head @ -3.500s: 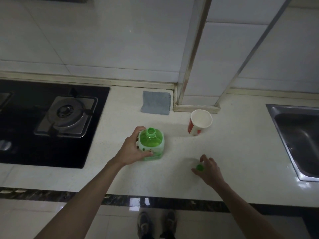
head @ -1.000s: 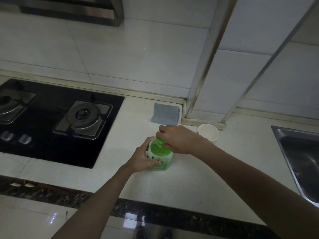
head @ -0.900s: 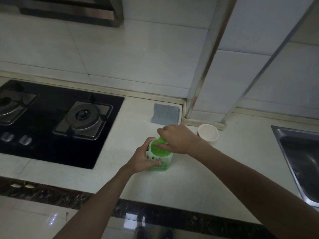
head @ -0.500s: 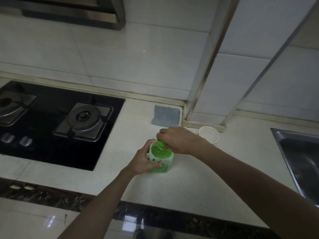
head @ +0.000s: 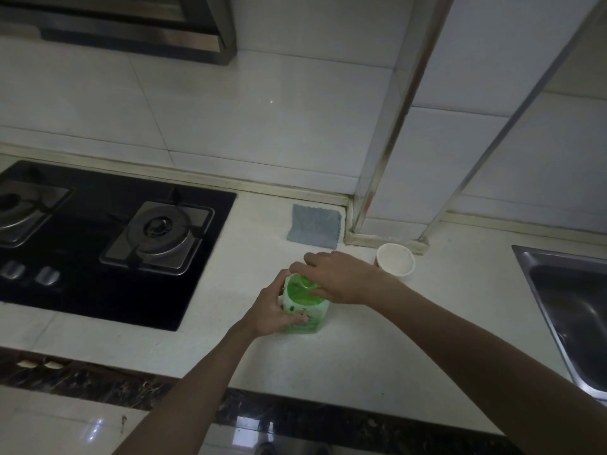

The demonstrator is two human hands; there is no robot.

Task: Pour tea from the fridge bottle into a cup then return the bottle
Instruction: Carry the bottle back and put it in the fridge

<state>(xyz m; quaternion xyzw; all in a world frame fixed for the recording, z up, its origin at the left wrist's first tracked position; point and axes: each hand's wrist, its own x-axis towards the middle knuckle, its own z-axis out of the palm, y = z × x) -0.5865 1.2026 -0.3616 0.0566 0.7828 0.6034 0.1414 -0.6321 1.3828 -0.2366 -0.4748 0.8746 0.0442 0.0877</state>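
My left hand (head: 274, 309) wraps the side of the green bottle (head: 305, 308), fingers curled across its label, pinning it upright on the counter. My right hand (head: 338, 280) sits on top, fingertips pinched around the green cap (head: 303, 281) at the neck. Both forearms reach in from the lower edge, the right one crossing in from the far side.

Now the surroundings, biggest first. The pale countertop (head: 377, 349) runs the full width, bottle standing about in the middle of it. To my left, the black gas hob (head: 98, 254), two burners showing. To my right, the steel sink (head: 571, 307), its basin dark. Up at the back wall, the range hood (head: 131, 31) cuts across the top corner. A grey cloth (head: 315, 226) lies flat by the wall, behind the bottle. And the white paper cup (head: 395, 259) stands upright, just beyond my right wrist, near the pillar's base; what's inside it, I can't make out.
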